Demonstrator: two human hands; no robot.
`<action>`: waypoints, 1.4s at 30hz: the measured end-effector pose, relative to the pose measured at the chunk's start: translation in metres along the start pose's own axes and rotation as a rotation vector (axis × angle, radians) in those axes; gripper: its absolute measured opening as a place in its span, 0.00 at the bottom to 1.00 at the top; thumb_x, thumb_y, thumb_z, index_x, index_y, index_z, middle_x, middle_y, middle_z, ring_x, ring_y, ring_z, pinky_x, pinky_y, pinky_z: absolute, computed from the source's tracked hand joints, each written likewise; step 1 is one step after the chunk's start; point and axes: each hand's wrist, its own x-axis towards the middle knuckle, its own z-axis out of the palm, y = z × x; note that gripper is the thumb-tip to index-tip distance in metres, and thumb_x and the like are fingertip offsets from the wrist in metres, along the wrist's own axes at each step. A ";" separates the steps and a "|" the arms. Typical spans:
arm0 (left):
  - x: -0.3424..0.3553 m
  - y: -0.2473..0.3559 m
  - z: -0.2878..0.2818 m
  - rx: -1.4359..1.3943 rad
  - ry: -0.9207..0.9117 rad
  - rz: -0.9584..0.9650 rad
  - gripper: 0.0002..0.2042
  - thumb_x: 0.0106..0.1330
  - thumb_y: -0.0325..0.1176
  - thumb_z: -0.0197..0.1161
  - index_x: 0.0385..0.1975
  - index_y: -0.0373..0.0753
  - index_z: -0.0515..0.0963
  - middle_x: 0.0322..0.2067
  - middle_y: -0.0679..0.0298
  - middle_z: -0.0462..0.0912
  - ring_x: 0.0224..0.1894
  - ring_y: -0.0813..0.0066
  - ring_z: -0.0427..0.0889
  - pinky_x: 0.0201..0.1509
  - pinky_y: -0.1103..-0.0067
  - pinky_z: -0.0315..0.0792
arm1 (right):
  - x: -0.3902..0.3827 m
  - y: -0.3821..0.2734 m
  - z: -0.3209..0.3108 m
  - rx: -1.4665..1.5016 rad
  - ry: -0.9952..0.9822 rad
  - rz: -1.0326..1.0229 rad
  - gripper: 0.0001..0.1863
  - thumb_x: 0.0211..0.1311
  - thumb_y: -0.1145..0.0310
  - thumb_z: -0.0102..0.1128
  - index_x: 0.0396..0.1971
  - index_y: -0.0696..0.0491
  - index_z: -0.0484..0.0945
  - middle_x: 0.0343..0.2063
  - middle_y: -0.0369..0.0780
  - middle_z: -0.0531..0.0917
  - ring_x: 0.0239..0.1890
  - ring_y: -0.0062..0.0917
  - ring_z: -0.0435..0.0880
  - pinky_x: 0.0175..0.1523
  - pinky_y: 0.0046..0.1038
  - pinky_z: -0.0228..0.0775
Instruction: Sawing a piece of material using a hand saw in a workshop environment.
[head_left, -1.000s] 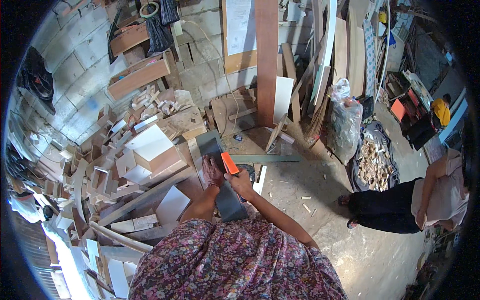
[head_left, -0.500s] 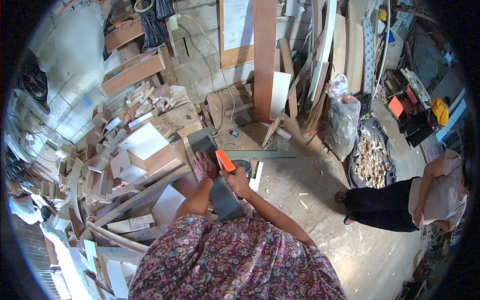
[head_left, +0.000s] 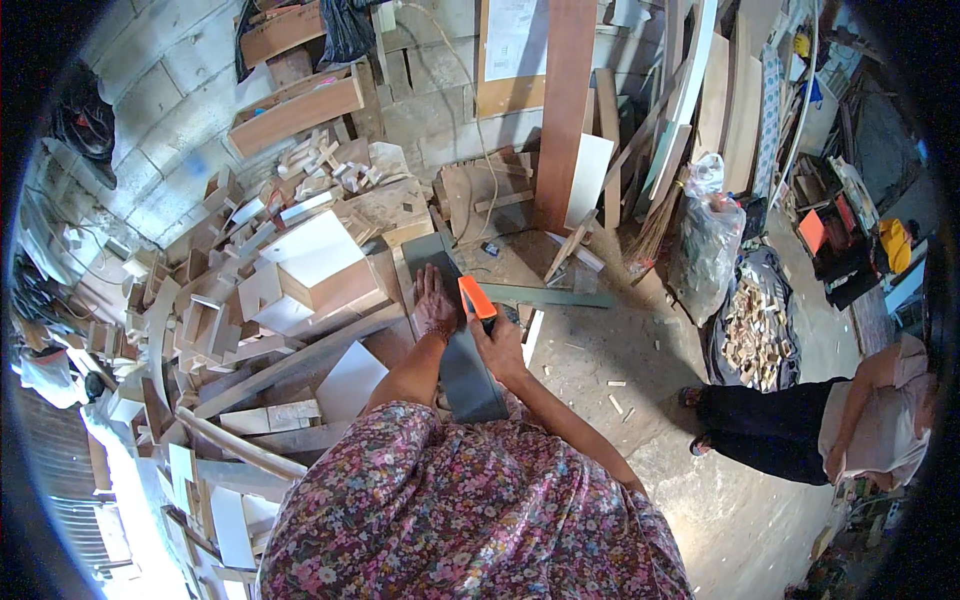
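A long dark grey board (head_left: 473,385) lies in front of me, running from the scrap pile back toward my body. My left hand (head_left: 434,304) lies flat on its upper part, fingers stretched out. Just right of the board, my right hand (head_left: 497,345) is closed round the grip of an orange-and-black hand tool (head_left: 477,299). Its orange part points up and away from me at the board's right edge. The tool's lower part is hidden by my hand and the board, so its exact kind cannot be made out.
Wood offcuts and white panels (head_left: 315,250) pile up on the left. A greenish strip (head_left: 550,296) lies beyond my right hand. Tall boards (head_left: 558,130) lean on the wall near a filled plastic bag (head_left: 708,240) and a sack of wood scraps (head_left: 760,325). Another person (head_left: 790,425) stands at right.
The view has shifted, so the surroundings appear farther right and slightly lower. The tool's orange part has tilted and looks shorter in my right hand. My left hand stays flat on the board.
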 end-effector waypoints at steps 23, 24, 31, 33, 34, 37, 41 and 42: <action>-0.002 0.007 -0.007 -0.029 -0.037 -0.083 0.27 0.52 0.28 0.42 0.56 0.35 0.56 0.60 0.60 0.51 0.63 0.64 0.47 0.65 0.73 0.42 | 0.011 0.008 -0.001 0.043 -0.023 0.100 0.13 0.48 0.67 0.56 0.29 0.63 0.73 0.15 0.53 0.74 0.23 0.45 0.77 0.26 0.34 0.66; -0.002 0.010 -0.008 -0.033 -0.039 -0.074 0.27 0.52 0.28 0.42 0.56 0.35 0.56 0.60 0.60 0.51 0.63 0.64 0.47 0.65 0.73 0.42 | 0.006 0.010 -0.001 -0.021 -0.006 0.086 0.14 0.48 0.67 0.56 0.30 0.63 0.72 0.16 0.53 0.74 0.25 0.47 0.76 0.27 0.35 0.66; -0.005 -0.004 -0.003 0.039 -0.044 -0.069 0.26 0.53 0.28 0.41 0.57 0.36 0.56 0.60 0.60 0.52 0.63 0.65 0.48 0.64 0.72 0.43 | -0.036 -0.042 -0.048 0.123 -0.141 0.159 0.15 0.49 0.67 0.56 0.33 0.62 0.72 0.19 0.49 0.77 0.24 0.36 0.78 0.31 0.30 0.67; -0.004 -0.004 0.000 0.032 -0.026 -0.064 0.26 0.53 0.28 0.41 0.57 0.35 0.56 0.60 0.60 0.52 0.63 0.64 0.48 0.64 0.72 0.43 | -0.043 -0.040 -0.054 0.128 -0.124 0.180 0.13 0.50 0.68 0.56 0.31 0.62 0.73 0.19 0.44 0.78 0.24 0.24 0.77 0.31 0.27 0.67; -0.004 -0.007 -0.001 0.036 0.000 -0.063 0.26 0.53 0.28 0.41 0.56 0.35 0.56 0.60 0.60 0.52 0.63 0.64 0.48 0.64 0.71 0.43 | -0.042 -0.039 -0.051 0.130 -0.134 0.183 0.13 0.50 0.68 0.56 0.31 0.62 0.73 0.19 0.44 0.78 0.24 0.24 0.77 0.31 0.27 0.67; 0.000 0.000 0.000 0.097 0.009 -0.033 0.26 0.53 0.29 0.42 0.56 0.35 0.56 0.60 0.60 0.52 0.63 0.63 0.48 0.64 0.71 0.43 | -0.042 -0.023 -0.035 0.136 -0.162 0.248 0.12 0.49 0.69 0.55 0.30 0.63 0.72 0.18 0.45 0.77 0.23 0.24 0.77 0.30 0.26 0.67; 0.001 0.013 -0.008 0.028 0.002 -0.051 0.26 0.53 0.31 0.43 0.56 0.34 0.56 0.60 0.57 0.52 0.63 0.62 0.48 0.64 0.72 0.44 | -0.003 -0.003 -0.005 0.064 -0.030 0.069 0.11 0.48 0.69 0.54 0.27 0.63 0.72 0.17 0.49 0.76 0.21 0.31 0.78 0.28 0.29 0.67; -0.001 0.014 -0.008 0.028 -0.004 -0.034 0.26 0.53 0.31 0.43 0.56 0.34 0.56 0.60 0.57 0.52 0.63 0.62 0.48 0.64 0.72 0.44 | 0.000 -0.007 -0.009 0.011 -0.071 0.094 0.11 0.47 0.70 0.55 0.27 0.63 0.72 0.17 0.50 0.76 0.21 0.35 0.78 0.28 0.30 0.67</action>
